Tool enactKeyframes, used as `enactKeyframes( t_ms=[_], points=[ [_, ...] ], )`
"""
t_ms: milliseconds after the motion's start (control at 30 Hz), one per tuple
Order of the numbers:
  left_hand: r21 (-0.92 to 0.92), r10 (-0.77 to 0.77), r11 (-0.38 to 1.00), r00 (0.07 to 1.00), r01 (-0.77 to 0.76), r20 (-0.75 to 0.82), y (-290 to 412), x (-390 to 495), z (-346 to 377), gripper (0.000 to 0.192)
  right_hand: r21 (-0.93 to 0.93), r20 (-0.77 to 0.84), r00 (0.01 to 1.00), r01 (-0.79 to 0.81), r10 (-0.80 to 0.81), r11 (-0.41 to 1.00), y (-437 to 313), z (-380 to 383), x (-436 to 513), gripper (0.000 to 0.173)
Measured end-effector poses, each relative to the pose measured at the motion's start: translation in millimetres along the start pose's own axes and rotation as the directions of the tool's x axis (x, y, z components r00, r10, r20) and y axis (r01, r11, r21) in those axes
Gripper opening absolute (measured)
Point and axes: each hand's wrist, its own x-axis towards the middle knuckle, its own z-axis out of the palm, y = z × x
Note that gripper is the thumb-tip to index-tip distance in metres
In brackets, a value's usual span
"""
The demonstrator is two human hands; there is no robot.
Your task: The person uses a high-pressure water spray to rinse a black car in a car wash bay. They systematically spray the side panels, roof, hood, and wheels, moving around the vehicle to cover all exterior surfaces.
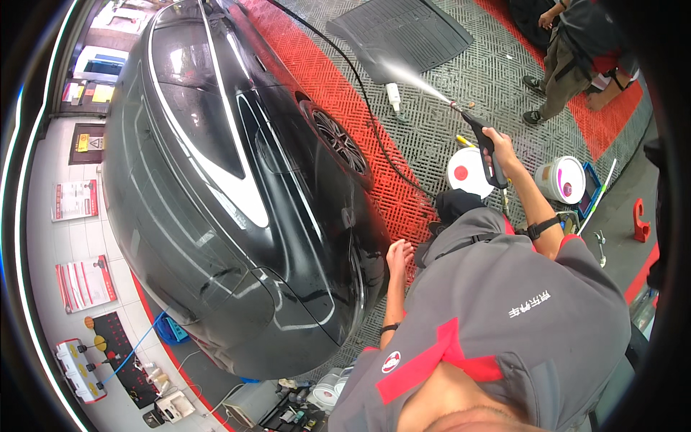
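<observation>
My right hand [499, 148] grips a black pressure washer gun [484, 143] by its handle. A white jet of water [418, 83] leaves the nozzle toward a dark rubber car floor mat [402, 32] lying on the floor. My left hand [399, 256] hangs beside the rear of a black car [232, 216], fingers loosely bent, with nothing visible in it. Whether it touches the bodywork I cannot tell. Below the gun stands a white bucket [467, 167] with a red spot on top. A white bottle [393, 97] lies near the mat.
A black hose [372, 116] crosses the grey and red grating [397, 213] beside the car wheel [339, 141]. Another person [572, 65] stands at the upper right. A second white bucket [561, 179] is to my right, near a blue frame [589, 189] and a pole [599, 197].
</observation>
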Motion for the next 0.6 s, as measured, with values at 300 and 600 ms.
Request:
enactKeyframes(
  t_ms=[300,600],
  points=[
    [0.24,0.068,0.963,0.97,-0.125,0.232,140.5,88.8,44.8,0.03,0.111,-0.137,0.987,-0.066,0.081,0.992,29.1,15.7,48.0,0.038],
    [0.488,-0.126,0.873,0.976,0.024,0.176,263.8,179.0,45.1,0.03,0.075,-0.105,0.993,-0.04,0.048,0.996,-2.1,95.2,113.0,0.032]
  ],
)
